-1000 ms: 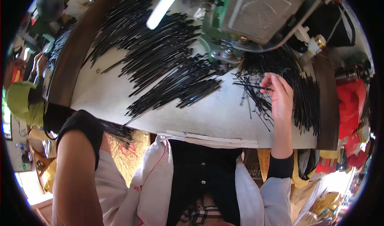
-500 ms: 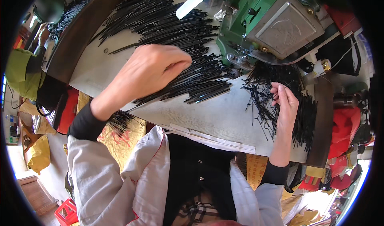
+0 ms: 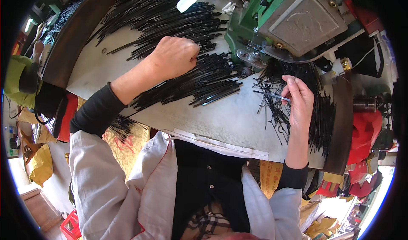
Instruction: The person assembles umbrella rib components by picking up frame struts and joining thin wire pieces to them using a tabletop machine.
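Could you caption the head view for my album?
Left hand curled over black strips, right hand holding a thin dark strip, beside a green-and-grey machine.

Reddish characters (image 3: 126, 144) stand on the yellow sacking (image 3: 132, 158).

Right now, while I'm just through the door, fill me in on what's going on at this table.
Someone is handling thin black strips by hand. Their right hand pinches one thin strip over a looser tangle beside the green-bodied machine. Their left hand is closed in a fist over the roughly aligned strips spread on the pale tabletop; whether it grips any is hidden.
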Action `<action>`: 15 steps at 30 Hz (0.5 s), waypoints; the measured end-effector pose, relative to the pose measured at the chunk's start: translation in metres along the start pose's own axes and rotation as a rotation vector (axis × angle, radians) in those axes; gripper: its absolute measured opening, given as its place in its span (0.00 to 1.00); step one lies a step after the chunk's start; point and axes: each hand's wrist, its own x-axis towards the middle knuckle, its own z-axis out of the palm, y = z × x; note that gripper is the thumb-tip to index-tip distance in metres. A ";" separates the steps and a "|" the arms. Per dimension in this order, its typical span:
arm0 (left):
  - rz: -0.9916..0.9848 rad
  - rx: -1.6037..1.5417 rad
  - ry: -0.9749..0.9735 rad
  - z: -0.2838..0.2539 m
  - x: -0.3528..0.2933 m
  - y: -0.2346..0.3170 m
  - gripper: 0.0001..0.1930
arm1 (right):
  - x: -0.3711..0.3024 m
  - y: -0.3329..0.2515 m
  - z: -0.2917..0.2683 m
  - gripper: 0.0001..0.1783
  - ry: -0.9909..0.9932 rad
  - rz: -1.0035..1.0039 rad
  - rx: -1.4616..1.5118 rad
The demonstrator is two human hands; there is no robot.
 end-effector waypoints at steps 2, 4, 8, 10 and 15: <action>0.011 -0.024 0.036 -0.006 0.001 0.003 0.03 | 0.004 0.005 0.001 0.13 -0.035 -0.046 0.054; 0.041 -0.016 0.102 -0.010 0.003 0.003 0.03 | 0.006 0.006 0.003 0.13 -0.036 -0.013 0.122; 0.012 -0.085 0.123 -0.013 0.011 0.011 0.05 | 0.006 0.008 0.008 0.13 -0.084 0.058 0.358; 0.014 -0.237 0.113 -0.013 0.017 0.016 0.06 | 0.004 0.011 0.011 0.12 -0.100 0.066 0.407; -0.117 -0.717 -0.125 -0.011 0.039 0.032 0.11 | 0.000 0.012 0.019 0.12 -0.169 0.140 0.343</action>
